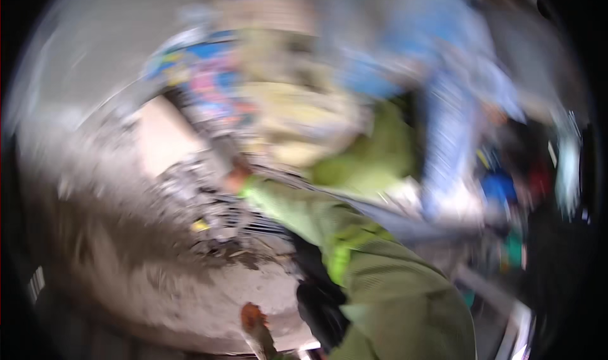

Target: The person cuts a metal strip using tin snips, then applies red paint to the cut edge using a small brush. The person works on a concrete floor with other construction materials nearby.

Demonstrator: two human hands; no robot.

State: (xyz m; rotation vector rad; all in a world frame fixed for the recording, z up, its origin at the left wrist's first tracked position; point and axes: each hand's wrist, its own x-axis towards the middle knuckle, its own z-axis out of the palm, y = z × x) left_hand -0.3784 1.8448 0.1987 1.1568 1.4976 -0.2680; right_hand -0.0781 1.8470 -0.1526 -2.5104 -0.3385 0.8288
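The whole picture is smeared by motion. My right arm, in an olive sleeve with a bright green band, reaches from the lower right toward the middle. At its end, my right hand [236, 177] is a blur beside a flat beige piece [166, 138] that looks like cardboard. Whether the fingers touch or grip that piece cannot be made out. Low in the view, an orange-brown shape [254, 319] sits at the end of a short stretch of what looks like sleeve. It seems to be my left hand, with its fingers indistinct. Scattered grey debris [190, 189] lies below the beige piece.
Beyond my right hand is a heap of pale yellow sacks or sheeting [297, 119], with a multicoloured bundle [215, 75] to its left. Blue-white sheeting [446, 119] stands or hangs at the right. Dirty ground [126, 284] stretches along the lower left. Black shapes [320, 315] show beside my right arm.
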